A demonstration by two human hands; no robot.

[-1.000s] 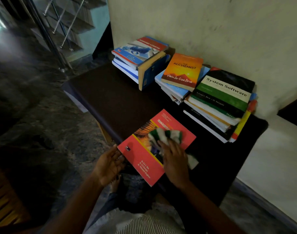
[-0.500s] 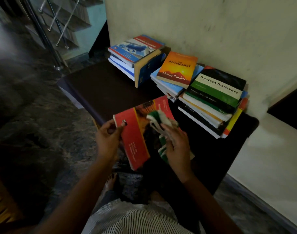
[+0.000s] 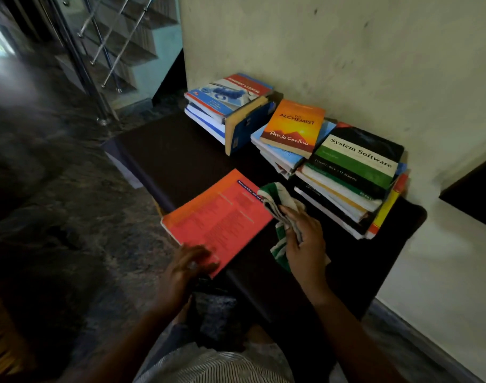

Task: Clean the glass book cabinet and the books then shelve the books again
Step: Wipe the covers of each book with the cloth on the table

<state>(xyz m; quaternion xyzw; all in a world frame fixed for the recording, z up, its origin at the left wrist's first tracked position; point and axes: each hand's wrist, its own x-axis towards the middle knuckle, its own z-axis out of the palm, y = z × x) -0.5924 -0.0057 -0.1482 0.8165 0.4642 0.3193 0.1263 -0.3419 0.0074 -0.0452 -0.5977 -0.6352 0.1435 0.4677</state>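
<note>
A red-orange book point(image 3: 222, 217) lies flat on the dark table point(image 3: 181, 156) with its back cover up. My left hand point(image 3: 185, 268) rests on its near corner, fingers spread and blurred. My right hand point(image 3: 305, 239) grips a green and white cloth point(image 3: 277, 205) just right of the book, the cloth touching the book's far right corner. Three stacks of books stand by the wall: a blue and white stack point(image 3: 228, 106), a stack topped by an orange novel point(image 3: 293, 125), and a stack topped by a black and green textbook point(image 3: 358, 158).
A pale wall point(image 3: 347, 51) runs behind the table. A staircase with a metal railing point(image 3: 103, 51) rises at the far left. Dark stone floor point(image 3: 56, 189) lies left of the table. A wooden object point(image 3: 1, 341) sits at the bottom left.
The book was lifted by my left hand, turned over and laid down again with its back cover up. My right hand with the cloth has come off the cover to the book's right side.
</note>
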